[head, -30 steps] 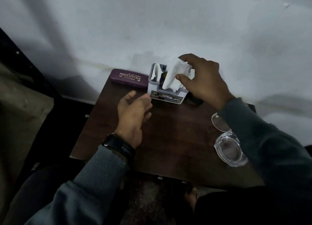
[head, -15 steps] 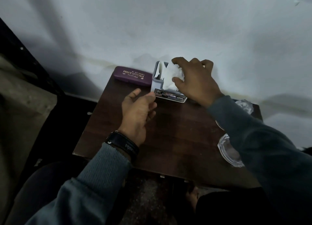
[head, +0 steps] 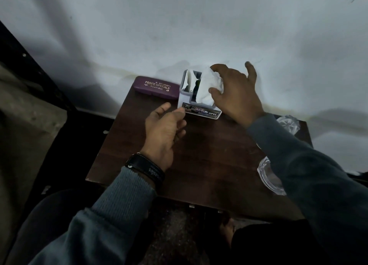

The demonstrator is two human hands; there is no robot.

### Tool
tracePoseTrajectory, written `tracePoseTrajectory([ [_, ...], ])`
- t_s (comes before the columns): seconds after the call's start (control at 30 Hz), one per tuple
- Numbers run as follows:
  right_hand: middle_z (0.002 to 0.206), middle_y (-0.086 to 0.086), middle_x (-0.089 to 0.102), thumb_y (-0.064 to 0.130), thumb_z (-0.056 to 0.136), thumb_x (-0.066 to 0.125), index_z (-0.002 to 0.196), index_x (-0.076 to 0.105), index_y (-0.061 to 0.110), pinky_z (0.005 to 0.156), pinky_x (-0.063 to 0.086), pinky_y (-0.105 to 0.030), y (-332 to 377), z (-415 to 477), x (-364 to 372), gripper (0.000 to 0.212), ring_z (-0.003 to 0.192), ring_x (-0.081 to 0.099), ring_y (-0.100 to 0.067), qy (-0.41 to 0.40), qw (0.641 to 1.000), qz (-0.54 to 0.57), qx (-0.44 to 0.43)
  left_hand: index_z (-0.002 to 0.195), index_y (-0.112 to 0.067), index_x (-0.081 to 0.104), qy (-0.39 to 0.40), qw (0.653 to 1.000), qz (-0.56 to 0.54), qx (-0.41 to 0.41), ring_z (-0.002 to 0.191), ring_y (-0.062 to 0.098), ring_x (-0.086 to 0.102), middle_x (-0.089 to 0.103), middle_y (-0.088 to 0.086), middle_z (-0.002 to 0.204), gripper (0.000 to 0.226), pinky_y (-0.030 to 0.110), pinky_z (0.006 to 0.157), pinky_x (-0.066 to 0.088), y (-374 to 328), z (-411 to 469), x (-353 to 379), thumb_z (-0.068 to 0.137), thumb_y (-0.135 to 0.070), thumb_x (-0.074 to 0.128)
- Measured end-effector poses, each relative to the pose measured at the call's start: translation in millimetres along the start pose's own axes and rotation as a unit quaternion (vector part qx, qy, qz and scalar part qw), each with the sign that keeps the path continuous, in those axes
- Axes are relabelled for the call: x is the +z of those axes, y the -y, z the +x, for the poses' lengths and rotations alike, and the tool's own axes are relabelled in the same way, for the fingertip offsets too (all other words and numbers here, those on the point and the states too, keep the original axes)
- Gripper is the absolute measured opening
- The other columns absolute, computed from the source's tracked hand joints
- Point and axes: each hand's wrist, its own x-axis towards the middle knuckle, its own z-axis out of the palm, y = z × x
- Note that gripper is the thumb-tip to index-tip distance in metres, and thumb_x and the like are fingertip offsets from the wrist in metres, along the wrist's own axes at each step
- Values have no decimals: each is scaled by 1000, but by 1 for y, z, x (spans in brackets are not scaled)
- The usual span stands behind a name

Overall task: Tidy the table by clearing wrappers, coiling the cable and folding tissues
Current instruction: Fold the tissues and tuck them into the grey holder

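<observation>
**Pinching tissue into the holder**

Pinched between thumb and forefinger of right hand (head: 237, 97): white tissue (head: 206, 89), half inside grey holder (head: 196, 107). Left hand (head: 164, 129) loosely open, fingertips touching holder's front corner. Purple spectacle case (head: 157, 87) just left of holder. Risk: pressing too hard, tipping or sliding the light holder.

A crumpled white paper tissue (head: 206, 87) stands upright in the right-hand compartment of a small grey plastic desk holder (head: 199, 110) at the far edge of a dark brown wooden table (head: 209, 155). Its top bulges above the holder's rim, and its lower part hangs over a lower front wall. A second white tissue (head: 189, 79), thinner and folded, stands in the left compartment, leaning against the left wall.
</observation>
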Motion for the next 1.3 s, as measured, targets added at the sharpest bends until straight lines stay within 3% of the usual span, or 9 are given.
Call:
tracePoseTrajectory([
  [0.27,101,-1,71,22,90,65,137,55,18,127,1,-55,-4,-4,5,47,109,67,-23,-46,999,-3,14,122,-25,61,5,1000,6,2,78,11,66,74,-5,93,37,30,73,57,0,0,1,90,-12,75],
  [0.53,119,2,72,17,85,70,137,57,18,125,-1,-64,1,-17,14,53,121,64,-18,-20,999,4,-47,115,-28,62,8,1000,10,-7,79,11,68,75,-4,96,33,32,77,58,1,1,2,89,-12,76],
  [0.9,108,-1,72,16,89,64,139,53,17,125,0,-63,-7,-11,4,51,112,66,-25,-2,999,10,-39,117,-27,62,17,1000,15,-11,81,12,67,75,-4,96,35,32,80,59,1,0,2,89,-13,76],
  [1.1,103,-3,70,13,88,68,141,50,23,126,-4,-53,-5,-3,-3,56,109,65,-23,22,997,26,-66,113,-28,62,19,1000,12,-9,78,11,68,75,-6,93,32,31,76,58,2,3,2,89,-13,76],
  [1.3,106,-1,70,11,87,67,140,50,25,126,-4,-54,-7,-4,1,56,110,64,-23,47,996,29,-73,112,-28,62,17,1000,5,-8,75,10,67,75,-6,92,31,29,71,57,4,5,1,89,-13,77],
])
